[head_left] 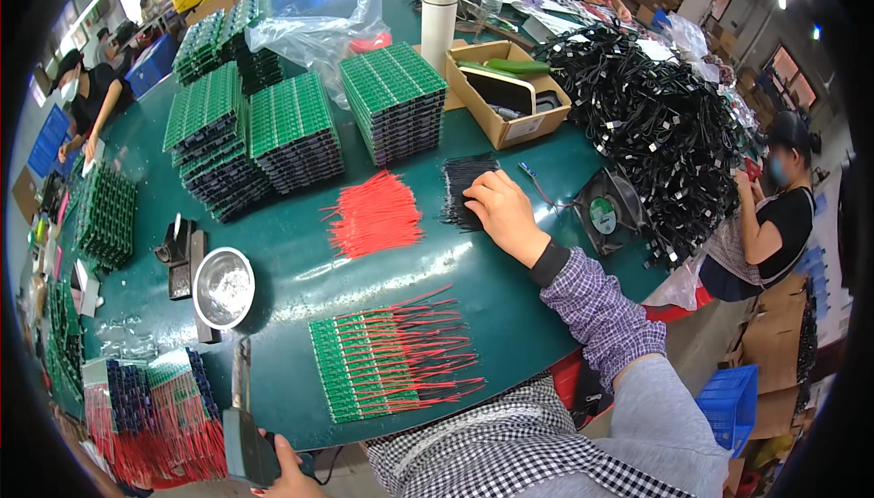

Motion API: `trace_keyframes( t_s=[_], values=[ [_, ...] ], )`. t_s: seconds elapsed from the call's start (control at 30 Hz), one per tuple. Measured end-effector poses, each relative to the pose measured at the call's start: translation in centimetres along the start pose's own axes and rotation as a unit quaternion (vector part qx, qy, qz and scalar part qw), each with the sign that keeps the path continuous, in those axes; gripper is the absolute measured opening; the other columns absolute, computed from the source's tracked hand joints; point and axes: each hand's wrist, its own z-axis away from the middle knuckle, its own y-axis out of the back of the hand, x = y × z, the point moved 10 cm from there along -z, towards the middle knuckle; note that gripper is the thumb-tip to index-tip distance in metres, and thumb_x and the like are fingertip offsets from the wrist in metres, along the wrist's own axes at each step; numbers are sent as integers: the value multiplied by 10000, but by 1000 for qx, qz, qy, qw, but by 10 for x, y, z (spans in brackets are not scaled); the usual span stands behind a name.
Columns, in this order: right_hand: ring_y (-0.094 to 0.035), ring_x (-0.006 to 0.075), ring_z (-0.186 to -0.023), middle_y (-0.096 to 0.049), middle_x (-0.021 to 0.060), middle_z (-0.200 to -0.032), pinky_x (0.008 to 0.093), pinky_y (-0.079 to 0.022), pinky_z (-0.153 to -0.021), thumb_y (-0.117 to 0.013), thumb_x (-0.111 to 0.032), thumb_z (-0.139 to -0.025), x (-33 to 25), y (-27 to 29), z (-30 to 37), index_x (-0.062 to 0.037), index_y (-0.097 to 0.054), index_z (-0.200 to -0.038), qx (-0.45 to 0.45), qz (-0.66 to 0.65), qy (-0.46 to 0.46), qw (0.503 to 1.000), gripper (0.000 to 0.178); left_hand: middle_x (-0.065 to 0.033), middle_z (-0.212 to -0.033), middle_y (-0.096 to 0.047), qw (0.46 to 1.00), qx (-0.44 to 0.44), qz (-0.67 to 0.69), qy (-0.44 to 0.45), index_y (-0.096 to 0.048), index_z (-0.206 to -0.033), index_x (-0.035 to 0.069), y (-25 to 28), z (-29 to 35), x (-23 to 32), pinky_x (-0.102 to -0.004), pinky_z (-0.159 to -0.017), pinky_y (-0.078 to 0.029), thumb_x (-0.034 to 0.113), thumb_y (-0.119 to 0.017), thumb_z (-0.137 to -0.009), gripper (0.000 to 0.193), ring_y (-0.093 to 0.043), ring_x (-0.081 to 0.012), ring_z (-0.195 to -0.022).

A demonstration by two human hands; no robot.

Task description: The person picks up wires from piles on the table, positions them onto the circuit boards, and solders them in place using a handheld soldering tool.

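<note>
My left hand (293,478), at the lower edge, is closed around the dark green handle of a soldering iron (251,448). The iron's metal barrel points away from me, toward a metal bowl (224,289) holding whitish bits. My right hand (503,216) reaches to a pile of short black wires (469,175), its fingers curled and pinching at the pile's right side; the fingertips are partly hidden. In front of me lies a green circuit board panel (350,366), with red wires (437,352) running out from it to the right. A pile of loose red wires (375,216) lies left of the black ones.
Stacks of green boards (393,97) stand at the back left. Beyond my right hand are a small fan (608,211), a cardboard box (510,125), a white bottle (439,20) and a heap of black cables (646,125). Wired boards (150,407) lie near left. Other people work around the table.
</note>
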Motion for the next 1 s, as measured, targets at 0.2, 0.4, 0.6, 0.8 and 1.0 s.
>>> trace_keyframes(
  t_s=[0.2,0.4,0.6,0.8,1.0],
  values=[
    [-591,315,-860,-616,87,-850,433,-500,-755,-678,-75,-780,-11,-13,-10,-85,-682,-755,6,2,41,999,27,-156,-1082,-700,993,68,78,57,-472,-1215,-34,22,20,-50,-250,-545,-529,-31,-824,-784,556,-664,-158,-738],
    [-541,364,-880,-534,147,-894,465,-443,-744,-650,3,-804,4,-11,15,-45,-550,-896,-44,102,65,992,144,-3,-830,-699,993,-51,109,-5,-710,-918,-20,-3,20,-11,-254,-655,-499,23,-839,-779,195,-602,-68,-720],
    [-518,379,-897,-513,180,-927,461,-448,-793,-597,56,-854,-4,-15,11,4,-534,-946,-73,73,78,992,122,-25,-802,-700,992,-75,93,-44,-706,-947,-34,-2,22,-3,-235,-627,-500,2,-816,-790,195,-607,-58,-699],
    [-537,376,-940,-527,169,-970,453,-448,-803,-590,74,-850,-18,-9,-2,15,-552,-981,-67,43,65,995,149,-19,-799,-695,992,-60,102,-43,-702,-956,-37,2,21,-4,-227,-626,-496,-6,-806,-798,192,-598,-48,-692],
    [-562,364,-905,-521,159,-947,443,-458,-775,-574,65,-851,-25,6,-4,1,-544,-948,-110,39,59,991,119,-14,-790,-671,991,-87,89,-44,-688,-979,-35,-7,20,-2,-222,-629,-487,23,-799,-822,201,-580,-44,-699]
  ],
)
